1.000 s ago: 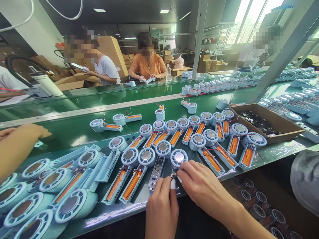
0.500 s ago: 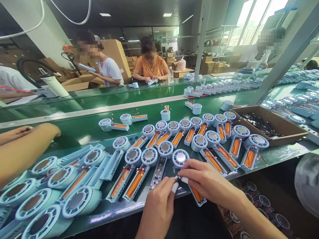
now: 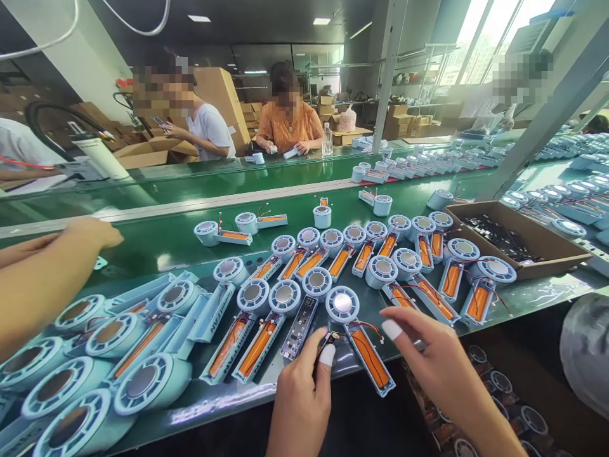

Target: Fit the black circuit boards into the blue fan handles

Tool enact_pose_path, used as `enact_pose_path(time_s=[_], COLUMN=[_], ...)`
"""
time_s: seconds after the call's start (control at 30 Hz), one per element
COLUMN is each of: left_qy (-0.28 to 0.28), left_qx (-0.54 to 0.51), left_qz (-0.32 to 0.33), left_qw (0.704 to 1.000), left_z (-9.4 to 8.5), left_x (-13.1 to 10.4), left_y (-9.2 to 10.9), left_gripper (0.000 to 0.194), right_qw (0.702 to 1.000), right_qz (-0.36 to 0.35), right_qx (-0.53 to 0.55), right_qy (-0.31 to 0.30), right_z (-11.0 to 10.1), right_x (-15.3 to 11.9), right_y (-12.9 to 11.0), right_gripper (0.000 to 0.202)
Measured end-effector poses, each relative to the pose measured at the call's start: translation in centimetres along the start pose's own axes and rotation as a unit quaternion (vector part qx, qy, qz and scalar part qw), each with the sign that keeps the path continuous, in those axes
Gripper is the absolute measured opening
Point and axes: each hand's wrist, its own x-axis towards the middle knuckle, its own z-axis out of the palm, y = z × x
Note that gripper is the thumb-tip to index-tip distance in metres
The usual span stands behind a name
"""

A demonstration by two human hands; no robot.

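Between thumb and index finger, my left hand (image 3: 304,381) pinches a small dark circuit board (image 3: 327,341) with thin wires. My right hand (image 3: 423,355) is apart from it, thumb and fingers spread, holding nothing. Between the hands lies a light blue fan (image 3: 342,304) whose handle shows an orange battery (image 3: 370,355) and loose red and black wires. Left of it, another fan (image 3: 316,284) has a circuit board (image 3: 299,327) seated over its handle. White covers sit on some of my fingertips.
Many light blue fans (image 3: 254,296) cover the green bench (image 3: 185,251). A cardboard tray (image 3: 547,266) of small dark parts stands right. Another person's arms (image 3: 57,273) reach in from the left. People work across the bench.
My right hand has let go near the small board and moved right, its fingers opening. The orange battery fan's handle is now uncovered. The arms at left shifted slightly.
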Motion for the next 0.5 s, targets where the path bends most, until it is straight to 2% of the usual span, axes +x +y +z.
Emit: enact_pose_path(time_s=[0.07,0.13,0.2,0.33,0.5], left_qy=[0.007,0.013,0.023,0.033,0.028], left_qx=[0.004,0.003,0.006,0.019,0.018], left_qz=[0.001,0.008,0.026,0.069,0.08], left_qw=[1.0,1.0,0.999,0.997,0.996], left_z=[0.1,0.2,0.2,-0.1,-0.5], left_x=[-0.3,-0.5,-0.5,-0.3,-0.3], left_y=[-0.4,-0.5,-0.5,-0.1,0.2], left_gripper=[0.041,0.041,0.042,0.045,0.047], right_qw=[0.996,0.99,0.988,0.982,0.972], right_qz=[0.027,0.025,-0.003,-0.034,-0.062], right_qx=[-0.015,-0.027,-0.025,0.047,0.078], right_qy=[-0.088,-0.134,-0.15,-0.18,-0.212], right_z=[-0.2,-0.1,-0.1,-0.5,-0.7], right_x=[-0.6,-0.8,-0.5,0.5,1.6], right_y=[0.2,0.3,0.3,-0.1,-0.7], right_gripper=[0.027,0.039,0.042,0.033,0.023])
